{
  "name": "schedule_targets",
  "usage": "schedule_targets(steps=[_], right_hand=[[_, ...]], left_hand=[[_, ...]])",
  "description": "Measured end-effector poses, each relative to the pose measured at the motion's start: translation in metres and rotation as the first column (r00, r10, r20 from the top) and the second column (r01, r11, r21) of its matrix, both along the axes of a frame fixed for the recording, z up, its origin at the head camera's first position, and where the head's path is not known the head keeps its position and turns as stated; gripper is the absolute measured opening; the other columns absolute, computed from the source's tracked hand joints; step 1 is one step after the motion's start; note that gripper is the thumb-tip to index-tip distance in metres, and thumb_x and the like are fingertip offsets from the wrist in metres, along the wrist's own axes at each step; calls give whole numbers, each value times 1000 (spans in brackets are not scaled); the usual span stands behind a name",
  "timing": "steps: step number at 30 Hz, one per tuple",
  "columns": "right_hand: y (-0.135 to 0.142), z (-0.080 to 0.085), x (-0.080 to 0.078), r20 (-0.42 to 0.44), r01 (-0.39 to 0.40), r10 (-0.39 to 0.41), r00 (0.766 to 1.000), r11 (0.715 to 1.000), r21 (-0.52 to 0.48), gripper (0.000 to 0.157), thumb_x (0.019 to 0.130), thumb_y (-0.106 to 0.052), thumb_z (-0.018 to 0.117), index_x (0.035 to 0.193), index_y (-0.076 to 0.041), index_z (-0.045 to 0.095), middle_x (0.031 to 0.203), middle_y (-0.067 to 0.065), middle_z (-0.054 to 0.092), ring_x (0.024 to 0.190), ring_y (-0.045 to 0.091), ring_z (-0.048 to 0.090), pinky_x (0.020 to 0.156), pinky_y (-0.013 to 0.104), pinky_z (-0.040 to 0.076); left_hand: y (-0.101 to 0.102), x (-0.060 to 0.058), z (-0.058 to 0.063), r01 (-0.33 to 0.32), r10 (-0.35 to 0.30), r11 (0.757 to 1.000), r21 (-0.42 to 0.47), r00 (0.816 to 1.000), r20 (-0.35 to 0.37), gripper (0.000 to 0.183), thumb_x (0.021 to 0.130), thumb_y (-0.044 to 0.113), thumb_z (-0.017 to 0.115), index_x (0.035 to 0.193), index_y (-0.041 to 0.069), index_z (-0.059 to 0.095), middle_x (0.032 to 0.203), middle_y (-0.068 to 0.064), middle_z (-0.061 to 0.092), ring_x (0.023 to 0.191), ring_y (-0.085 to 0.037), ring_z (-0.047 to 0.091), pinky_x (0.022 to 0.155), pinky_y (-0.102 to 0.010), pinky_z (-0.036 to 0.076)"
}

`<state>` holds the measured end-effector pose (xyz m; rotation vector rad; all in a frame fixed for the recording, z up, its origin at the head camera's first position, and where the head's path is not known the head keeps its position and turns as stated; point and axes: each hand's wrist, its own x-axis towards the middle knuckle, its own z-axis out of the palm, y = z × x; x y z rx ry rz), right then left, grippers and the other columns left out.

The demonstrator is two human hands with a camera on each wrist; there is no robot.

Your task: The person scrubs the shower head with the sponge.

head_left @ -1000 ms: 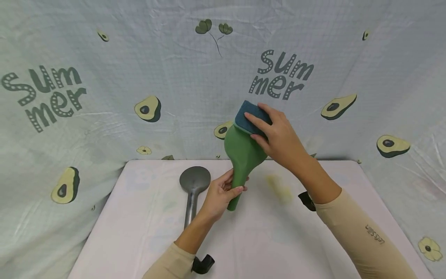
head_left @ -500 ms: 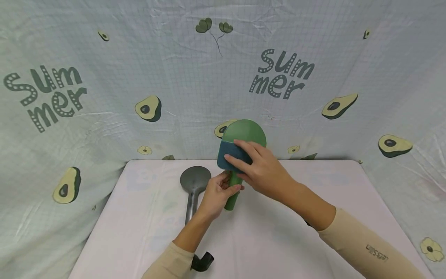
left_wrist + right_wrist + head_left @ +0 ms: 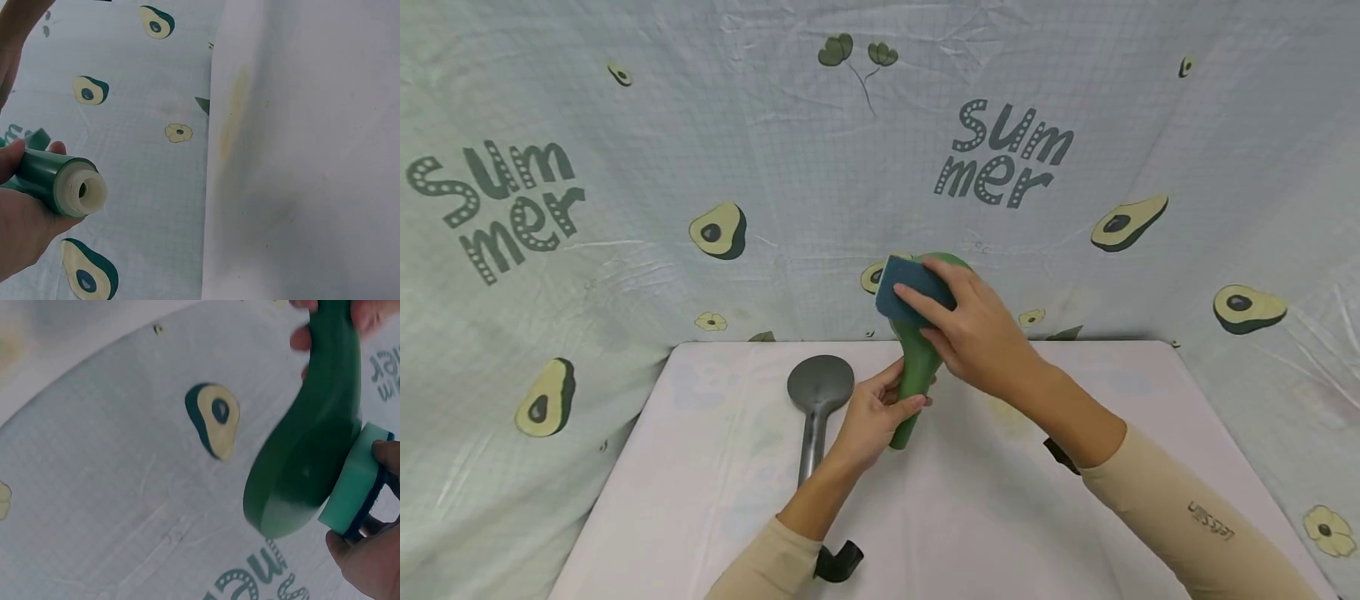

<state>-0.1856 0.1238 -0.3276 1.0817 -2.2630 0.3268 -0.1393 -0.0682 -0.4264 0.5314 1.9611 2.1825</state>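
Note:
In the head view my left hand point(image 3: 867, 423) grips the handle of a green handheld shower head point(image 3: 916, 358), held up over the table with its round head uppermost. The handle's hollow white end point(image 3: 94, 192) faces the left wrist camera. My right hand point(image 3: 981, 333) holds a sponge point(image 3: 891, 310), dark blue on its outer side. The right wrist view shows the sponge's pale green foam point(image 3: 351, 484) against the back of the shower head's rounded head. From the head view, sponge and fingers hide much of that head.
A grey handheld shower head point(image 3: 820, 385) lies on the pale table point(image 3: 700, 467), left of my left hand. My left forearm covers its lower handle. Behind the table hangs a cloth point(image 3: 805, 167) printed with avocados and lettering. Black pieces point(image 3: 841, 562) show beside both forearms.
My right hand has slid the sponge down the shower head from its top toward the handle, then partway back up. The left hand keeps its grip with little movement.

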Motion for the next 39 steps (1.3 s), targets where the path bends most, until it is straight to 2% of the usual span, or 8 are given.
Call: schedule_targets(steps=[6,10,16,22,26,30,36,39], right_hand=[[8,19,-20,82,58,-52,995,995,-79,55,98,-13,72,150,-16,55,157,28,39,142,48,42,116,61,39],[5,18,-20,48,29,-27,998,999,-36,55,97,-13,74,149,-16,56,155,28,41,140,48,44,116,60,39],[-10,-10,1,-86,-20,25,996,998,64,59,92,-19,80,146,-18,59,151,27,45,129,44,53,108,55,50],[-17,-39,27,-181,8,15,983,992,125,60,88,-25,84,144,-18,62,148,26,50,121,40,58,100,49,56],[-15,-36,25,-140,5,7,990,996,84,63,88,-24,84,146,-19,59,150,26,47,124,42,56,103,51,54],[-9,-21,10,-51,-1,0,999,1000,-13,61,92,-20,80,149,-19,57,152,28,43,131,46,51,108,57,49],[8,5,-17,125,114,-94,988,980,-166,56,99,-18,71,151,-16,53,157,28,38,142,48,42,114,62,41],[15,11,-25,163,145,-114,980,971,-191,55,99,-17,70,151,-15,53,158,27,37,144,48,39,116,62,38]], left_hand=[[1,1,-2,-3,3,999,-46,1000,-3,63,98,-4,65,156,6,43,135,-27,65,111,-32,73,96,-30,59],[0,1,-3,-4,3,998,-58,1000,-21,63,99,-3,65,157,4,41,135,-29,64,112,-36,72,96,-32,59],[-2,0,-1,-48,46,996,-73,999,-27,60,99,-2,65,155,2,44,132,-25,66,108,-38,72,92,-30,60],[-1,-1,-1,-145,141,984,-100,989,-41,35,94,-5,63,129,-9,63,116,-25,70,97,-22,69,82,-28,57],[0,-1,-1,-124,120,989,-77,991,-55,41,96,-4,63,137,-8,59,122,-26,68,102,-26,69,85,-28,58],[0,-1,-1,-62,59,997,-46,997,-52,57,99,-2,64,153,0,45,132,-25,65,110,-36,71,91,-28,59],[0,2,-5,-20,18,998,-58,999,-30,64,99,-3,64,158,9,41,135,-26,64,113,-42,70,94,-26,59],[0,3,-5,-17,16,998,-60,999,-28,63,99,-3,64,157,8,42,135,-26,64,114,-46,68,94,-26,58]])
